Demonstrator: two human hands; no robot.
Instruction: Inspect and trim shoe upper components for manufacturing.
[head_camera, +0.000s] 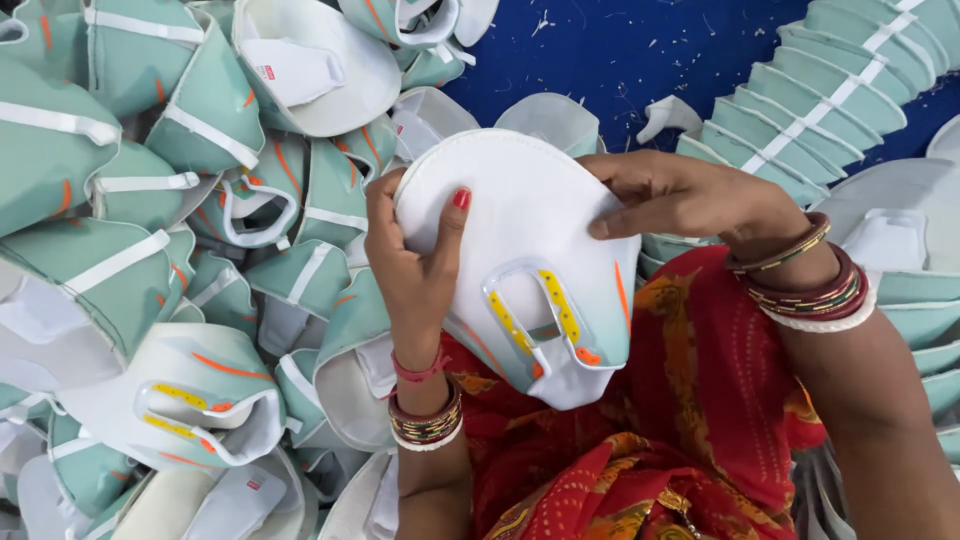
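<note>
Here we see the left hand (415, 265) and right hand (680, 195) each pinching an edge of one white shoe piece (520, 250) (yellow and orange marks on it), held between them above a red patterned lap (690, 400). Left of the left hand lies a loose heap of such pieces (150, 200); beyond the right hand, a neat stack (820, 90).

Illumination is bright, even and diffuse, apparently from overhead. Shadows are soft and shallow, confined to gaps between stacked pieces. No glare is present. Focus is sharp centrally; frame edges show slight wide-angle curvature and softening.
</note>
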